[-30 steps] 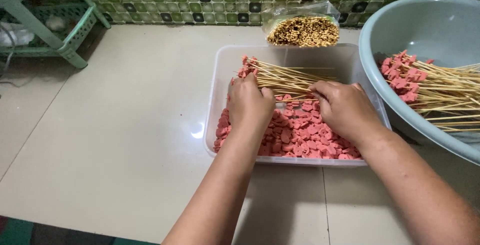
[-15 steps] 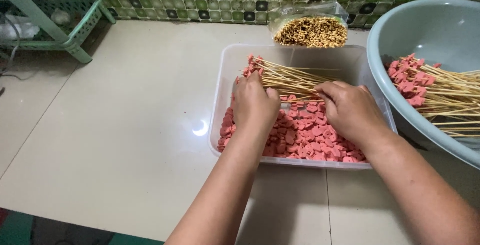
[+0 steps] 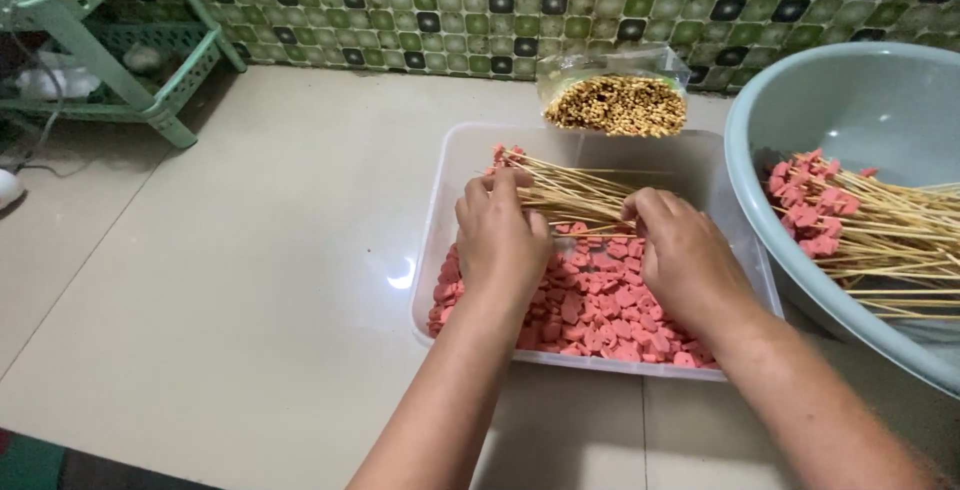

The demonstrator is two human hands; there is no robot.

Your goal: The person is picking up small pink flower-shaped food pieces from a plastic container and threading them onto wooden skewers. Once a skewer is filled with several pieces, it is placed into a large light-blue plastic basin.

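both hands work inside the clear plastic tub (image 3: 440,240) on the tiled floor. the left hand (image 3: 500,240) is curled over pink sausage slices (image 3: 600,310) near the tub's left wall. the right hand (image 3: 685,255) pinches a bamboo skewer (image 3: 585,233) level for threading; what the left grips is hidden. loaded skewers (image 3: 860,225) lie in the grey basin (image 3: 850,100) at right.

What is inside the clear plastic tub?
The clear plastic tub holds pink meat pieces and bamboo skewers. The left hand and right hand cover some.
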